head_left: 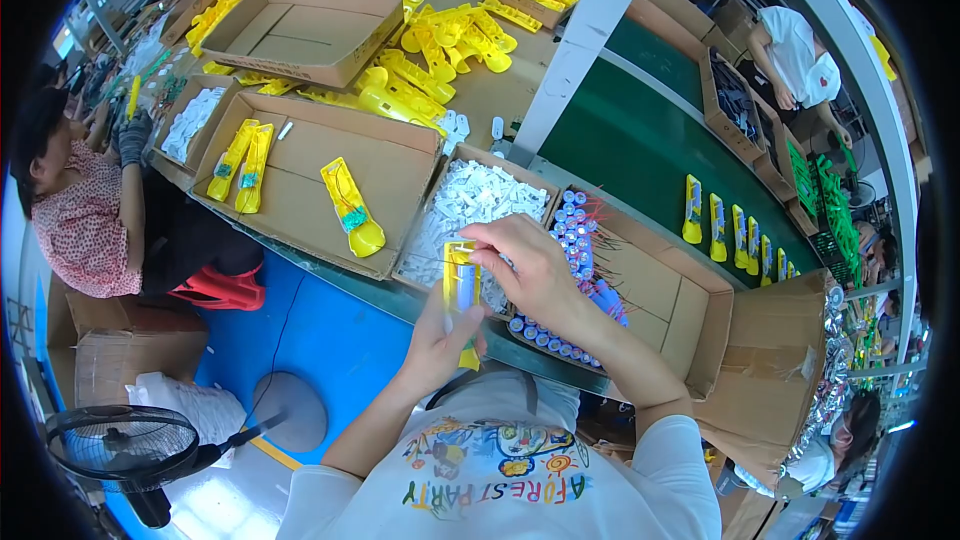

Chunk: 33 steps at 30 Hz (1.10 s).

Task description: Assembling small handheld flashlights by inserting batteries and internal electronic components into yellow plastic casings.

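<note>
In my left hand (437, 345) is a yellow plastic housing (450, 265), held upright over the table's near edge with the fingers wrapped round its lower part. A blue cylindrical battery (465, 285) lies inside it. My right hand (520, 265) is closed in a pinch at the housing's upper end; whatever sits between those fingertips is too small to tell. Just beyond both hands stands a carton of small white plastic parts (485, 190). To its right, several blue batteries (575, 230) with red wires fill part of another carton (660, 290).
At left, a shallow carton (300, 150) holds yellow housings (352, 210), some with green circuit boards. More yellow housings (440, 40) are piled behind. A green conveyor (640, 130) carries a row of them past a metal post (590, 40). A co-worker (85, 200) sits at left near a fan (125, 450).
</note>
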Available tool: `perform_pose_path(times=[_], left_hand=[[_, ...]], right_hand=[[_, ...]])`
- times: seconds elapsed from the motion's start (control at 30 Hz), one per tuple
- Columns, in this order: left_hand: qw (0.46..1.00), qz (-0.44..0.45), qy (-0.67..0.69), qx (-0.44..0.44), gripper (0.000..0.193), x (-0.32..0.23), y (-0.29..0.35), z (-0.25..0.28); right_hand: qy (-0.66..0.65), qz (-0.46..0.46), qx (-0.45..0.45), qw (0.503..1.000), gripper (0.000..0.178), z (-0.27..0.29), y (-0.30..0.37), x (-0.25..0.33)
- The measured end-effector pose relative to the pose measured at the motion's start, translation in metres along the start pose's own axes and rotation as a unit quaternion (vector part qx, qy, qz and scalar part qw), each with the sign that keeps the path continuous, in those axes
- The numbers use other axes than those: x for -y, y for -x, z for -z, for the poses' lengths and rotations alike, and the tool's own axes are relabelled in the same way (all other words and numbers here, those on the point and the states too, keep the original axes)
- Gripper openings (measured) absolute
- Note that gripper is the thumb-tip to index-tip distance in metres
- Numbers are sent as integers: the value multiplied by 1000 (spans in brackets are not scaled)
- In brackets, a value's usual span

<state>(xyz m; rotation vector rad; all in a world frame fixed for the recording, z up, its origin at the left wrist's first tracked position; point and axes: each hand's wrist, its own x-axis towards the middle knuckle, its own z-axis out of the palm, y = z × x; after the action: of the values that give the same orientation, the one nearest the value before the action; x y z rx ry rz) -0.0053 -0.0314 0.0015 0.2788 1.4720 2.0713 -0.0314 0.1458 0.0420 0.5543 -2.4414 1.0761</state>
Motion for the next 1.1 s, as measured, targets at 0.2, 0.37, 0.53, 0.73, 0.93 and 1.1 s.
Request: perform_pose_path(times=[0.2, 0.37, 0.53, 0.73, 0.93, 1.1], left_hand=[[999, -4, -32, 11, 40, 0, -1, 0], [998, -5, 29, 60, 42, 3, -6, 2], [994, -1, 66, 91, 45, 5, -9, -10], [967, -141, -111, 180, 20, -38, -36, 1], [679, -205, -549, -442, 44, -59, -80, 125], [723, -15, -614, -317, 49, -73, -98, 103]], right_hand=[[-205, -253, 24, 945, 39, 13, -4, 15], [-184, -266, -56, 945, 45, 6, 2, 13], [-178, -190, -2, 966, 30, 15, 3, -3], [-236, -289, -78, 924, 27, 86, 10, -60], [284, -387, -202, 853, 24, 296, 75, -379], [414, -318, -41, 852, 18, 244, 84, -368]])
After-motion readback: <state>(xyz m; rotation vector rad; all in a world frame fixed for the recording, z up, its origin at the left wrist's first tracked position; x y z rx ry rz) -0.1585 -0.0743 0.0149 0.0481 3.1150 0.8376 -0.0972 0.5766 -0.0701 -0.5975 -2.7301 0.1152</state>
